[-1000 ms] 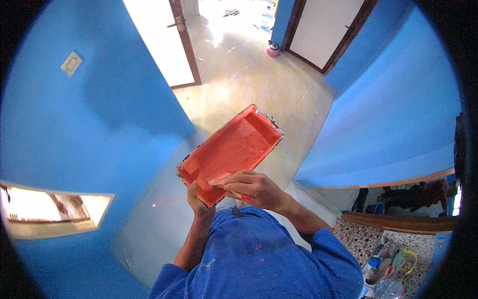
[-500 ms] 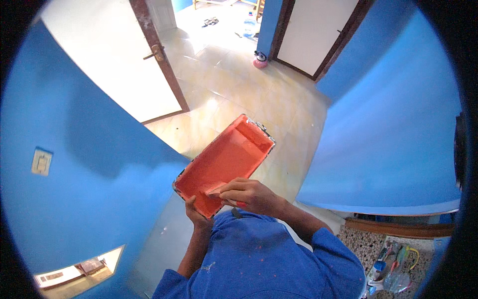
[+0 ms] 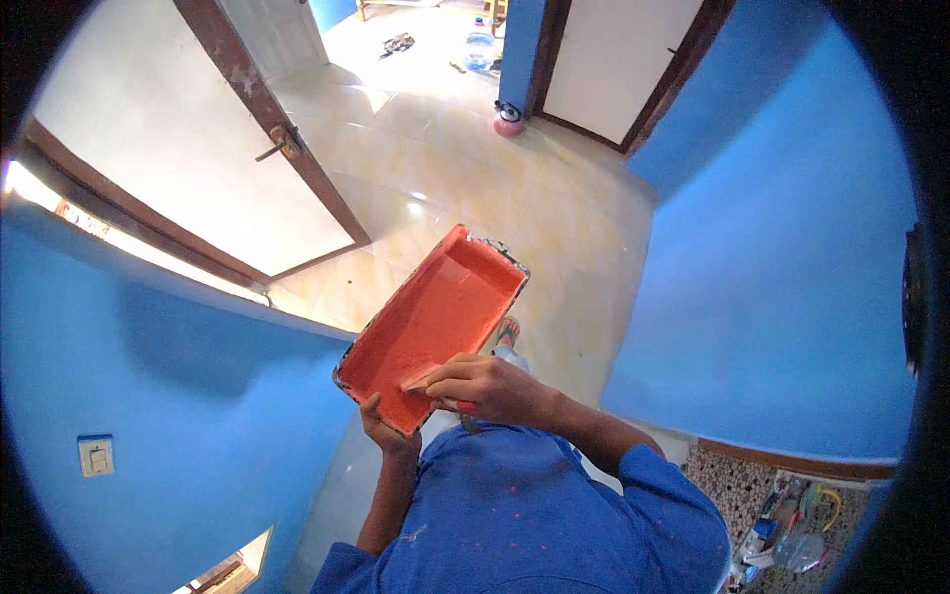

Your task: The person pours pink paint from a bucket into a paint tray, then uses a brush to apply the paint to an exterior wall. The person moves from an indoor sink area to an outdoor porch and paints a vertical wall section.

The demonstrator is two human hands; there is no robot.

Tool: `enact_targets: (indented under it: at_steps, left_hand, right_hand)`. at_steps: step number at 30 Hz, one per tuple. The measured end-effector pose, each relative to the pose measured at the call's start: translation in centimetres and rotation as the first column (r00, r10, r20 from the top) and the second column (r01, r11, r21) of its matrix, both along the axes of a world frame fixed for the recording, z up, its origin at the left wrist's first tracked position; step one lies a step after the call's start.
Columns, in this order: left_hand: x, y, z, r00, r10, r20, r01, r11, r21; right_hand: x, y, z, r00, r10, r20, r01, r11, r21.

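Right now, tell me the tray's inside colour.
The tray is orange-red inside, seen in the head view.

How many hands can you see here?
2: the left hand holds the near end of the orange-red tray, and the right hand holds a flat-bladed tool over it. Neither is fully hidden.

Bright light bleached the far end of the glossy cream tiled floor (image 3: 559,228); a soft shadow darkened the smooth blue left wall (image 3: 198,406), bowed by fisheye distortion.
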State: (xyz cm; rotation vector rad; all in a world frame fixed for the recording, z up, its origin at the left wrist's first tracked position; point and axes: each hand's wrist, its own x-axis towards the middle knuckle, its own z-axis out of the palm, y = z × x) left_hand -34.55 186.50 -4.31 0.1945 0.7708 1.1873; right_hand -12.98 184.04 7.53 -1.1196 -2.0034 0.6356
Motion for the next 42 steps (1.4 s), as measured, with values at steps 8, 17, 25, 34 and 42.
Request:
enact_targets:
  at_steps: [8,17,25,34,42]
  left_hand:
    - [5.4,9.4,0.3,0.990,0.121,-0.069,-0.123,0.992,-0.035]
    - [13.3,15.2,0.3,0.983,0.185,-0.013,-0.185,0.983,-0.002]
    - [18.3,19.0,-1.4,0.981,0.196,0.002,-0.196,0.981,-0.013]
    - [23.3,26.9,-3.7,0.996,0.088,0.031,-0.088,0.996,0.022]
    - [28.1,36.3,-5.3,0.995,0.099,0.022,-0.099,0.995,-0.016]
  right_hand:
    - [4.3,12.3,-1.2,0.990,0.119,0.071,-0.122,0.992,0.044]
    - [11.9,20.3,-1.3,0.974,0.219,0.055,-0.220,0.975,0.007]
    - [16.9,24.5,-1.0,0.984,0.180,0.004,-0.180,0.984,0.000]
    - [22.4,30.8,-2.3,0.996,0.092,0.002,-0.092,0.995,-0.042]
    - [26.7,39.9,-3.2,0.996,0.054,0.074,-0.049,0.997,-0.065]
